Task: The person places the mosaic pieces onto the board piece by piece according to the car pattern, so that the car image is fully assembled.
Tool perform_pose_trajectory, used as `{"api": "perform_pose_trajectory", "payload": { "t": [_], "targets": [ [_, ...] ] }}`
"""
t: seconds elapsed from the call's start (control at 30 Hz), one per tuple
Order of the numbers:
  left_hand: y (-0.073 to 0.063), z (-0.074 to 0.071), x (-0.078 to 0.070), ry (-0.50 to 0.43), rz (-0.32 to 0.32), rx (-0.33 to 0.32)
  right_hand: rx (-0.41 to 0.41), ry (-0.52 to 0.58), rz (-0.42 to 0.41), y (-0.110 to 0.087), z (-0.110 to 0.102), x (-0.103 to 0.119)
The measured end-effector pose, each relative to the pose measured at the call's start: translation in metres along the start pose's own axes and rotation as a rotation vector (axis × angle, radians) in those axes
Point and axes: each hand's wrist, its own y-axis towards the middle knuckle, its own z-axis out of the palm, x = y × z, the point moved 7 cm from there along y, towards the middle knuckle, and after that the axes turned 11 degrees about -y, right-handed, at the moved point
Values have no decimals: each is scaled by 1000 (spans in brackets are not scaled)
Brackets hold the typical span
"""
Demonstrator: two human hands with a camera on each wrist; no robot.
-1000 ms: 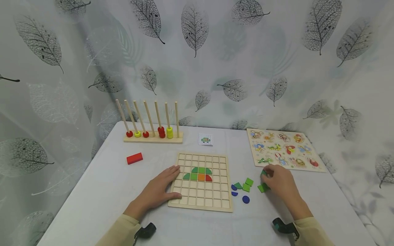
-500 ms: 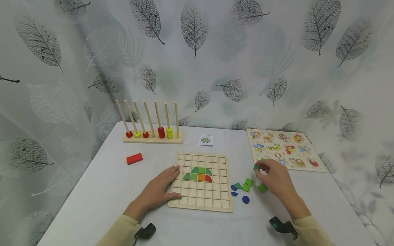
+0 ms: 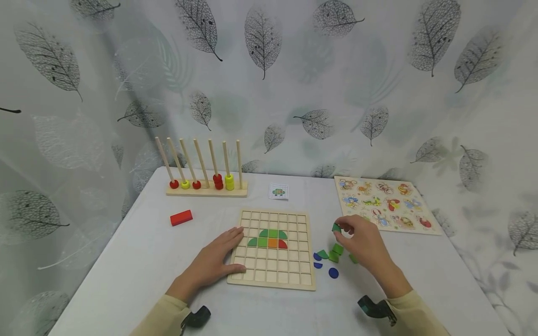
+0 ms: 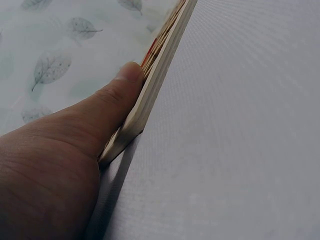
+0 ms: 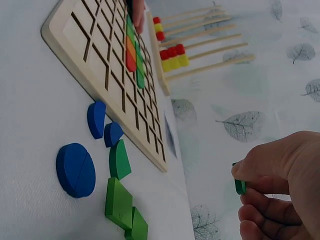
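A wooden grid board (image 3: 271, 285) lies on the white table, its upper middle cells filled with green tiles, an orange square (image 3: 272, 243) and a red curved tile (image 3: 283, 244). My left hand (image 3: 210, 261) rests along the board's left edge, fingers nearly straight, its thumb (image 4: 120, 95) on the rim. To the right of the board, my right hand (image 3: 363, 242) pinches a small dark green tile (image 5: 240, 186) between thumb and finger, raised above the table. Below it lie light green squares (image 3: 334, 256), a dark green curved tile (image 3: 322, 254) and blue half-circles, two forming a disc (image 5: 76, 170).
At the back left stands a wooden peg rack (image 3: 210, 191) with red and yellow beads. In front of it lies a red block (image 3: 181, 218). A small pattern card (image 3: 279, 191) sits behind the board. An insect picture puzzle (image 3: 391, 205) occupies the back right.
My right hand has lifted a dark green tile from the right-hand pieces and carried it leftward toward the board. The left hand stays on the board's edge.
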Motion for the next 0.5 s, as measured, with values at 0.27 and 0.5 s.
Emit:
{"api": "perform_pose_trajectory", "payload": {
  "t": [0.27,0.5],
  "targets": [
    [-1,-1,1,2,1,-2,-5,21,-33,4,6,17],
    [-1,-1,0,2,-5,0,12,46,-75,7,13,33]
  ]
}}
